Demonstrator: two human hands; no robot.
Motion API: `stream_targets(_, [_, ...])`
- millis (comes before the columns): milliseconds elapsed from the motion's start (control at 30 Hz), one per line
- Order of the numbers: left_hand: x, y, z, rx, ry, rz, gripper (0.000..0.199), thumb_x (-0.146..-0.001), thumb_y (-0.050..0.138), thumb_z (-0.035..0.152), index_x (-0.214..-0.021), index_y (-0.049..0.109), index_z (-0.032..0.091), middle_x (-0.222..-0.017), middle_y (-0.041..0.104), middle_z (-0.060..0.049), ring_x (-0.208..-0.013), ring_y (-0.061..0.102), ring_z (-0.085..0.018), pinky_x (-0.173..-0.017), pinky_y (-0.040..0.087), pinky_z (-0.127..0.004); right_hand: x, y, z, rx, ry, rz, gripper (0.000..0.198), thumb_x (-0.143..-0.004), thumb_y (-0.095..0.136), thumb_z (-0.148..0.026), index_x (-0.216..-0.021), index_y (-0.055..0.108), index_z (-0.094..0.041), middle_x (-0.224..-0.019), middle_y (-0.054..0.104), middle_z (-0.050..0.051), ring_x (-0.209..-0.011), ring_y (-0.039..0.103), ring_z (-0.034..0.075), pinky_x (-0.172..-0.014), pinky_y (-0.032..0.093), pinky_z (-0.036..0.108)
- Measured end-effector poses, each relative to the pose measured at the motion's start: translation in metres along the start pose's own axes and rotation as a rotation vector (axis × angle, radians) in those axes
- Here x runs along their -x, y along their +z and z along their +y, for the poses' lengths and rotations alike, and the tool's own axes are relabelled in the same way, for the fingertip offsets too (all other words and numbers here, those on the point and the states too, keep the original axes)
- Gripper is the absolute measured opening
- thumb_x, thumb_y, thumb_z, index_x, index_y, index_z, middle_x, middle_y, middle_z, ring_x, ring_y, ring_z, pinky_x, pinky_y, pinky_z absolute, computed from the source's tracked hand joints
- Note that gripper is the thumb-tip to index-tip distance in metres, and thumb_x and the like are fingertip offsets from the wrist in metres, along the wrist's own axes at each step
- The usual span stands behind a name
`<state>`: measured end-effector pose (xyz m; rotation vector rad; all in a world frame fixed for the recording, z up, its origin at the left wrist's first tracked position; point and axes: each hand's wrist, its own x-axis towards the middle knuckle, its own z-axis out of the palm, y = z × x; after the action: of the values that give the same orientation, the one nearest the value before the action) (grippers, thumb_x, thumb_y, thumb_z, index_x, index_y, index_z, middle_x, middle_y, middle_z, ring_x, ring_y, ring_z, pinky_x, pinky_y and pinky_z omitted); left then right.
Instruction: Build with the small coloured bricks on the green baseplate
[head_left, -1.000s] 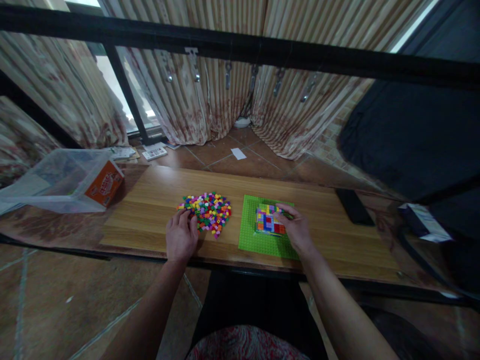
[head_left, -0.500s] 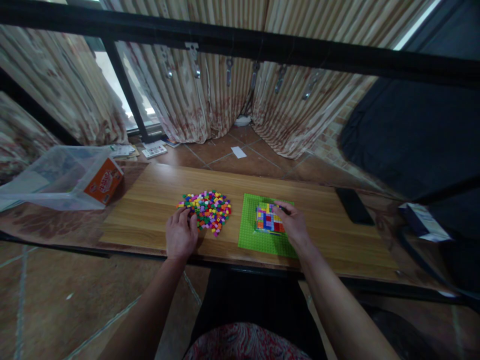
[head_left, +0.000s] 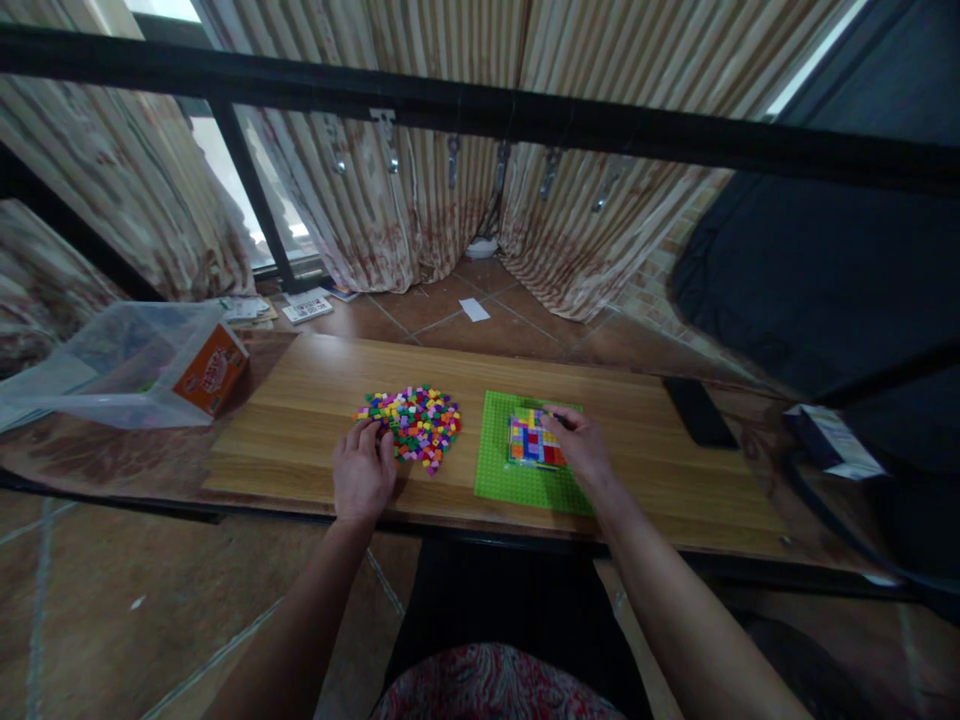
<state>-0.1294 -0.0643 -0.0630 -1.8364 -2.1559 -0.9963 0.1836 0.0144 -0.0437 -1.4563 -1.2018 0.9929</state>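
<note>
My left hand [head_left: 363, 474] lies at the near left edge of a pile of small coloured toy bricks [head_left: 424, 418], its fingers loosely curved and the thumb apart from them. No brick shows in it. To the right, my right hand [head_left: 585, 450] is over the right side of a flat, multicoloured brick panel [head_left: 532, 440]. Its thumb and fingers are pinched together at the panel's far edge; whatever is between the fingertips is too small to make out. Beneath the panel is a green studded baseplate [head_left: 493, 480], partly covered by my right hand.
A clear plastic bin [head_left: 142, 405] with an orange label stands at the left end of the wooden board [head_left: 300, 400]. A black phone [head_left: 699, 412] lies toward the right end. Beyond it is a small box [head_left: 834, 440]. A dark metal bar [head_left: 450, 95] crosses above the far side.
The view has shifted slightly. Both hands keep nearly the same places, my left at the pile and my right over the brick panel. No clear change shows in the bricks.
</note>
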Motion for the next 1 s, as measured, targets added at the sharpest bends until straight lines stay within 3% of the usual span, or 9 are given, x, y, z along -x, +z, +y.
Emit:
stream_targets(67, [0.000, -0.001, 0.001, 0.006, -0.013, -0.005, 0.037, -0.093, 0.039, 0.037, -0.107, 0.062, 0.011, -0.115, 0.063, -0.017, -0.109, 0.057, -0.028, -0.096, 0.043, -0.045, 0.002, -0.001, -0.001, -0.063, -0.022, 0.005, 0.039, -0.065, 0.073, -0.045, -0.093, 0.073, -0.019, -0.084, 0.073, 0.005, -0.073, 0.065, 0.019, -0.073, 0.052, 0.036])
stream_targets(167, [0.000, -0.002, 0.002, 0.010, -0.024, -0.015, 0.038, -0.093, 0.039, 0.037, -0.109, 0.061, 0.011, -0.116, 0.063, -0.017, -0.110, 0.056, -0.029, -0.097, 0.042, -0.045, 0.007, -0.004, -0.005, -0.148, -0.096, 0.134, 0.035, -0.070, 0.070, -0.046, -0.093, 0.072, -0.020, -0.090, 0.073, 0.005, -0.079, 0.065, 0.019, -0.077, 0.052, 0.037])
stream_targets(333, [0.001, -0.003, 0.004, 0.003, -0.030, -0.019, 0.038, -0.093, 0.038, 0.036, -0.110, 0.061, 0.010, -0.116, 0.062, -0.017, -0.110, 0.055, -0.028, -0.097, 0.043, -0.044, 0.030, -0.004, -0.025, -0.044, -0.229, 0.238, 0.030, -0.079, 0.063, -0.043, -0.095, 0.072, -0.019, -0.092, 0.072, 0.006, -0.084, 0.065, 0.020, -0.080, 0.050, 0.037])
stream_targets(433, [0.002, -0.003, 0.005, 0.004, -0.041, -0.023, 0.038, -0.093, 0.038, 0.035, -0.111, 0.061, 0.011, -0.117, 0.062, -0.016, -0.109, 0.055, -0.028, -0.097, 0.043, -0.043, 0.055, 0.010, -0.039, 0.110, -0.350, 0.156, 0.024, -0.082, 0.060, -0.040, -0.090, 0.073, -0.021, -0.093, 0.071, 0.005, -0.089, 0.064, 0.020, -0.082, 0.049, 0.037])
stream_targets(500, [0.002, -0.003, 0.005, 0.011, -0.046, -0.028, 0.037, -0.093, 0.038, 0.034, -0.111, 0.061, 0.011, -0.117, 0.062, -0.016, -0.109, 0.055, -0.027, -0.097, 0.043, -0.044, 0.074, 0.027, -0.045, 0.177, -0.420, 0.005, 0.020, -0.084, 0.058, -0.036, -0.090, 0.072, -0.023, -0.095, 0.070, 0.005, -0.091, 0.063, 0.020, -0.082, 0.048, 0.036])
stream_targets(600, [0.003, -0.004, 0.006, 0.027, -0.049, -0.033, 0.036, -0.094, 0.038, 0.034, -0.110, 0.061, 0.012, -0.118, 0.061, -0.017, -0.112, 0.054, -0.027, -0.098, 0.042, -0.044, 0.098, 0.056, -0.045, 0.292, -0.439, -0.227, 0.019, -0.086, 0.055, -0.031, -0.092, 0.071, -0.024, -0.092, 0.069, 0.005, -0.086, 0.063, 0.020, -0.078, 0.048, 0.035])
stream_targets(667, [0.004, -0.003, 0.006, 0.042, -0.053, -0.033, 0.036, -0.094, 0.038, 0.034, -0.110, 0.061, 0.012, -0.118, 0.061, -0.017, -0.112, 0.054, -0.027, -0.098, 0.041, -0.045, 0.108, 0.074, -0.040, 0.349, -0.436, -0.299, 0.018, -0.086, 0.054, -0.028, -0.091, 0.071, -0.024, -0.089, 0.068, 0.005, -0.082, 0.062, 0.020, -0.075, 0.048, 0.034])
stream_targets(833, [0.004, -0.004, 0.006, 0.056, -0.065, -0.035, 0.035, -0.093, 0.039, 0.033, -0.111, 0.060, 0.012, -0.119, 0.060, -0.017, -0.112, 0.054, -0.027, -0.097, 0.041, -0.045, 0.113, 0.103, -0.025, 0.406, -0.505, -0.395, 0.018, -0.085, 0.055, -0.022, -0.093, 0.070, -0.026, -0.091, 0.066, 0.004, -0.087, 0.060, 0.020, -0.081, 0.047, 0.035])
stream_targets(1000, [0.004, -0.003, 0.006, 0.040, -0.064, -0.037, 0.035, -0.093, 0.040, 0.034, -0.111, 0.060, 0.011, -0.118, 0.061, -0.017, -0.111, 0.054, -0.027, -0.097, 0.041, -0.043, 0.111, 0.116, -0.028, 0.595, -0.531, -0.387, 0.013, -0.085, 0.056, -0.023, -0.088, 0.068, -0.025, -0.089, 0.064, 0.005, -0.086, 0.058, 0.022, -0.077, 0.045, 0.035])
